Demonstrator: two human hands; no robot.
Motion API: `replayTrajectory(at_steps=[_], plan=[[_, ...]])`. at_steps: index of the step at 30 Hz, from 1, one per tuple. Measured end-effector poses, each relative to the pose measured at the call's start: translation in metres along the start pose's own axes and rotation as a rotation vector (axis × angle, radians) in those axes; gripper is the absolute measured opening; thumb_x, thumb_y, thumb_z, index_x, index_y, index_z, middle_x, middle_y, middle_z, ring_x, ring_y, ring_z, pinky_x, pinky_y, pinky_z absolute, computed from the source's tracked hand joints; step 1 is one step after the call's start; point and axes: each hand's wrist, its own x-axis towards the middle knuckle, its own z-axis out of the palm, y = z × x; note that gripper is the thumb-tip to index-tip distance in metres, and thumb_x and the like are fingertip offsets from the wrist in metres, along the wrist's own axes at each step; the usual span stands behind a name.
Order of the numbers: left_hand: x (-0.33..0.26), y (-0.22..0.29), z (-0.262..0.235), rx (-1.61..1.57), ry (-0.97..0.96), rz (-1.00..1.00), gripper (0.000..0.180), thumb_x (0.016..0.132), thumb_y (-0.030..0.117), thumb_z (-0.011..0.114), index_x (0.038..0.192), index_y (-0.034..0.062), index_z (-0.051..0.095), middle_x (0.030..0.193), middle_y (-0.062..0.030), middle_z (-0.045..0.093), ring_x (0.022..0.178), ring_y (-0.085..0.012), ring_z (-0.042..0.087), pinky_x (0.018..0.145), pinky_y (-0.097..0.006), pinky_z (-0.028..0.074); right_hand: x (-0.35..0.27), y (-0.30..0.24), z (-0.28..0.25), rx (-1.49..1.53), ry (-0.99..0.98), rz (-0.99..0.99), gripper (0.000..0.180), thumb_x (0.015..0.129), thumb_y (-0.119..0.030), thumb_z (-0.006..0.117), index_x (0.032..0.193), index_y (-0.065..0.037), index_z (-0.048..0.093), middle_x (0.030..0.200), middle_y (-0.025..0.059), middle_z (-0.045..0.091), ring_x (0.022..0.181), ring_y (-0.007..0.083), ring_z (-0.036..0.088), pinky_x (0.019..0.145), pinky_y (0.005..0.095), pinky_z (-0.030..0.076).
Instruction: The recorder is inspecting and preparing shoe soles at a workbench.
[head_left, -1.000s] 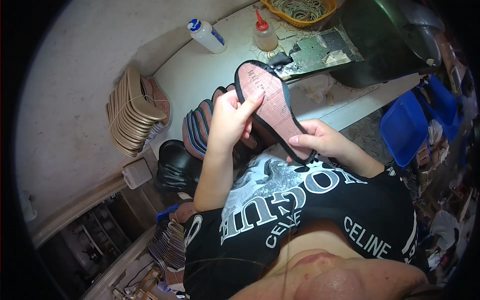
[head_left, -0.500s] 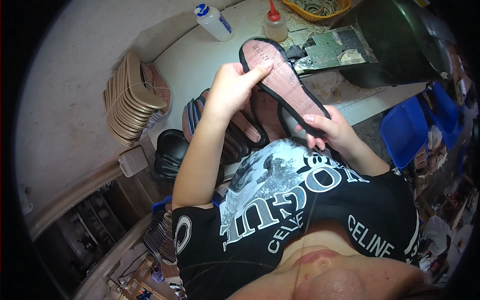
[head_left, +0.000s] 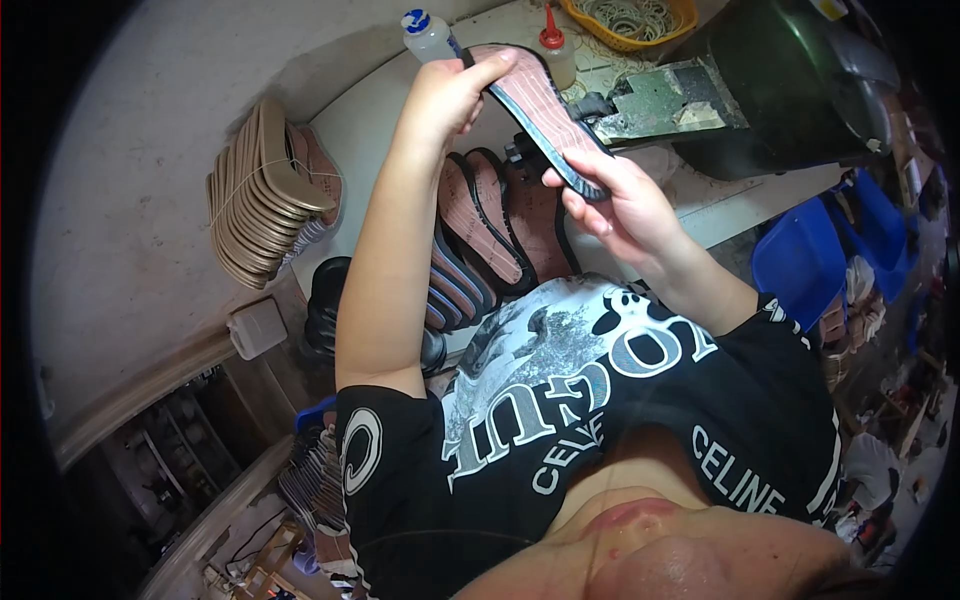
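Over the tabletop [head_left: 360, 140], pink insole [head_left: 545, 112] pinched at far-left end by the left hand [head_left: 445, 100], near-right end by the right hand [head_left: 622, 198]; judged light, bendy, not fragile, best gripped by both ends' edges.

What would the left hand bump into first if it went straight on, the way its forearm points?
Probably the white plastic bottle with the blue cap, just past the left hand in the picture, though one view leaves depth unclear.
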Motion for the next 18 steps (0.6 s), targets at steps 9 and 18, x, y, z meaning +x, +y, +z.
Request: replayTrajectory(at_steps=[9, 18], plan=[[-0.112, -0.003, -0.001, -1.022, -0.130, 0.167, 0.051, 0.098, 0.028, 0.044, 0.132, -0.0092, 0.038, 0.121, -0.0249, 0.055, 0.107, -0.0330, 0.060, 0.091, -0.046, 0.049, -0.021, 0.015, 0.005, -0.573, -0.352, 0.219, 0.030, 0.092, -0.034, 0.061, 0.098, -0.005, 0.065, 0.073, 0.0035, 0.065, 0.057, 0.0072, 0.056, 0.053, 0.0217, 0.045], [-0.134, -0.015, 0.006, -0.816, -0.237, 0.256, 0.052, 0.090, 0.026, 0.053, 0.124, -0.0096, 0.038, 0.098, -0.0210, 0.060, 0.068, -0.0179, 0.065, 0.042, -0.025, 0.049, -0.023, -0.024, 0.017, -0.504, -0.303, -0.271, 0.028, 0.088, -0.013, 0.065, 0.112, 0.001, 0.060, 0.094, 0.0041, 0.064, 0.087, 0.0084, 0.059, 0.080, 0.0251, 0.048]])
